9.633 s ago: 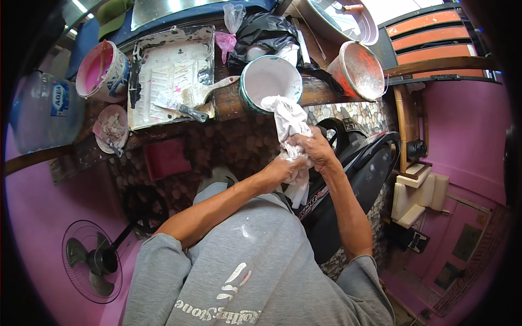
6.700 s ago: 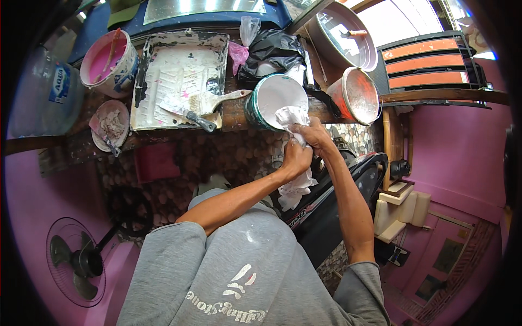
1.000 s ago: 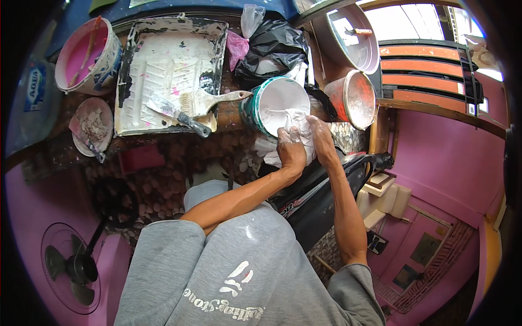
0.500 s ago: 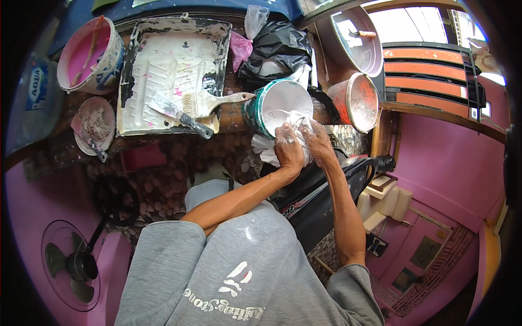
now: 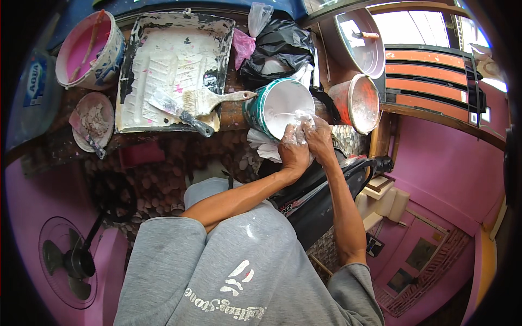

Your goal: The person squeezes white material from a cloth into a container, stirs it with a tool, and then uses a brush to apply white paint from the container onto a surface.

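Left hand (image 5: 294,153) and right hand (image 5: 319,141) gripping white cloth (image 5: 265,145)
Both are holding it bunched at the rim of a green bucket (image 5: 254,113).

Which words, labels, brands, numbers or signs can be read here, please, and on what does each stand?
Wording is left uncopied; lettering stands on these:
Clear bottle: large white letters on a blue label, readable.
Grey shirt: curved white lettering, partly readable.
Black motorbike: side lettering, too small to read.
Pink-filled bucket: blue marks, too smeared to read.
White cloth: none seen.
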`<control>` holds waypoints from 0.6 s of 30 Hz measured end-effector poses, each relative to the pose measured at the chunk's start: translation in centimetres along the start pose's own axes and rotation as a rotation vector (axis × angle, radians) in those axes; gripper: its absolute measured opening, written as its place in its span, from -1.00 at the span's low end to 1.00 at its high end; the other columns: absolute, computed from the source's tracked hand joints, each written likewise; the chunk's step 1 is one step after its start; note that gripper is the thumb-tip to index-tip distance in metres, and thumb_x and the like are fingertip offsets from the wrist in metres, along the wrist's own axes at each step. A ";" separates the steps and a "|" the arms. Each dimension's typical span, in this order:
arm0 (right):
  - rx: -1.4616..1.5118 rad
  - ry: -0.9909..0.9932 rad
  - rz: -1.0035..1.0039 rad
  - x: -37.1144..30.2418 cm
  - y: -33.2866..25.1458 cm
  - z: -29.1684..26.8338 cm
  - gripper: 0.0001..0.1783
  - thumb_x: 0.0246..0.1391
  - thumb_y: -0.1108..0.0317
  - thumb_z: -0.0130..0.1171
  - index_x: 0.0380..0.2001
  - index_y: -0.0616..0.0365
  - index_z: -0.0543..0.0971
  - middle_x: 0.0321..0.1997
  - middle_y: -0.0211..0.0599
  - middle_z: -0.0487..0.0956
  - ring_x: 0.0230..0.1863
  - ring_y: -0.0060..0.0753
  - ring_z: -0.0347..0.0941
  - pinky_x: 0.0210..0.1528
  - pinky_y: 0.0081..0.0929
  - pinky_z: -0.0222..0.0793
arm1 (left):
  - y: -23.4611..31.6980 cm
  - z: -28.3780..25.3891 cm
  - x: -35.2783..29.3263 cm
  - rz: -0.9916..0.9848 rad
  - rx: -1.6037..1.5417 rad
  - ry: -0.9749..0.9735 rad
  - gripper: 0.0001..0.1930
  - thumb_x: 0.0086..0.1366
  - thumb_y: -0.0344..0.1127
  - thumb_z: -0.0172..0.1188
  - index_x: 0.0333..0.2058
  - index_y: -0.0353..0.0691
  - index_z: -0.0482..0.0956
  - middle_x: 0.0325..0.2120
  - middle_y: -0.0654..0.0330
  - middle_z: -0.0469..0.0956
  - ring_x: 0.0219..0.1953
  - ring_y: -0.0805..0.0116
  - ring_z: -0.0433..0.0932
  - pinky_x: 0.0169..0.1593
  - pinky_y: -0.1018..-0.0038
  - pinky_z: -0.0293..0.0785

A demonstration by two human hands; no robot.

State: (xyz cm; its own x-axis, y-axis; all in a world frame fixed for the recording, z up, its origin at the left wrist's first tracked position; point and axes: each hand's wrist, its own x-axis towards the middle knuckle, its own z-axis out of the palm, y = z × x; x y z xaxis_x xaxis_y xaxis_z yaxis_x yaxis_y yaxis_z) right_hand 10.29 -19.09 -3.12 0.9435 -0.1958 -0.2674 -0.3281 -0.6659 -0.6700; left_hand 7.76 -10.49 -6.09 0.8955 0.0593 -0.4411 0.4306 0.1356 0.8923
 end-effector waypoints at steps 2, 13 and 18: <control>-0.077 -0.027 -0.020 0.2 -0.5 -0.2 -0.72 0.08 0.38 0.04 -0.22 0.35 0.55 -0.31 0.11 0.58 -0.28 0.02 0.52 -0.15 -0.24 0.38 | 0.0 0.0 0.0 -0.026 -0.030 0.008 -0.75 0.32 -0.19 -0.03 -0.35 -0.29 0.40 -0.49 -0.22 0.50 -0.35 -0.27 0.49 -0.31 0.06 0.37; -0.187 0.032 0.026 0.2 -1.8 0.2 -0.72 0.08 0.31 0.11 -0.27 0.34 0.57 -0.38 0.03 0.59 -0.35 -0.14 0.49 -0.22 -0.31 0.38 | -0.3 0.0 -0.3 -0.149 -0.033 0.032 -0.74 0.30 -0.20 0.02 -0.28 -0.33 0.43 -0.41 -0.22 0.55 -0.29 -0.26 0.52 -0.25 0.08 0.39; -0.263 0.093 0.067 -0.2 -2.0 0.1 -0.67 0.07 0.25 0.18 -0.30 0.39 0.56 -0.42 -0.03 0.60 -0.44 -0.31 0.47 -0.28 -0.37 0.37 | -1.0 0.3 -0.8 -0.119 -0.016 0.014 -0.71 0.29 -0.20 0.03 -0.22 -0.34 0.45 -0.37 -0.23 0.55 -0.26 -0.26 0.52 -0.21 0.08 0.40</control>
State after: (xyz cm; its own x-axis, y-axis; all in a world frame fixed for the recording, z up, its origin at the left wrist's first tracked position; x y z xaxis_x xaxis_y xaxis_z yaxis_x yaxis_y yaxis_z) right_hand 10.72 -17.63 -1.77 0.9244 -0.3024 -0.2324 -0.3777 -0.8106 -0.4476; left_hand 6.66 -11.00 -6.65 0.8364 0.0561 -0.5452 0.5317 0.1582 0.8320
